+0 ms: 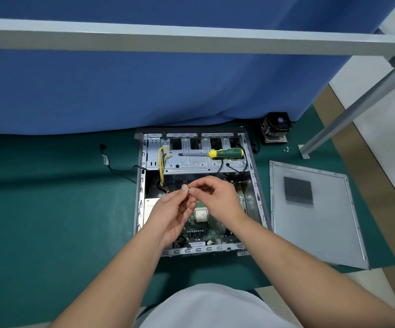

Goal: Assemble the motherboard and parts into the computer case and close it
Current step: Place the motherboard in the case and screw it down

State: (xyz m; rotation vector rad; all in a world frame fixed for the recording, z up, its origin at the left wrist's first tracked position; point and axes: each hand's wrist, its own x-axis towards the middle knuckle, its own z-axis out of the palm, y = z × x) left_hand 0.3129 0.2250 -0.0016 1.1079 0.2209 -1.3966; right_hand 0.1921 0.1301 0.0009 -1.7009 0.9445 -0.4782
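The open grey computer case (pixel 141 185) lies flat on the green mat, with the green motherboard (pixel 203 229) and its square CPU (pixel 201 215) inside. Above the case's middle, my left hand (pixel 171 213) and my right hand (pixel 217 196) meet fingertip to fingertip. Both pinch one small object (pixel 185 187), probably a screw, too small to tell for sure. A green and yellow screwdriver (pixel 226 153) lies on the drive bay at the case's far end. The grey side panel (pixel 314 216) lies flat to the right of the case.
A black CPU cooler with fan (pixel 275 127) stands beyond the case's far right corner, near a few small screws (pixel 286 149). A loose black cable (pixel 113 165) trails left of the case. A blue cloth hangs behind. A grey frame leg (pixel 347 114) slants down at the right.
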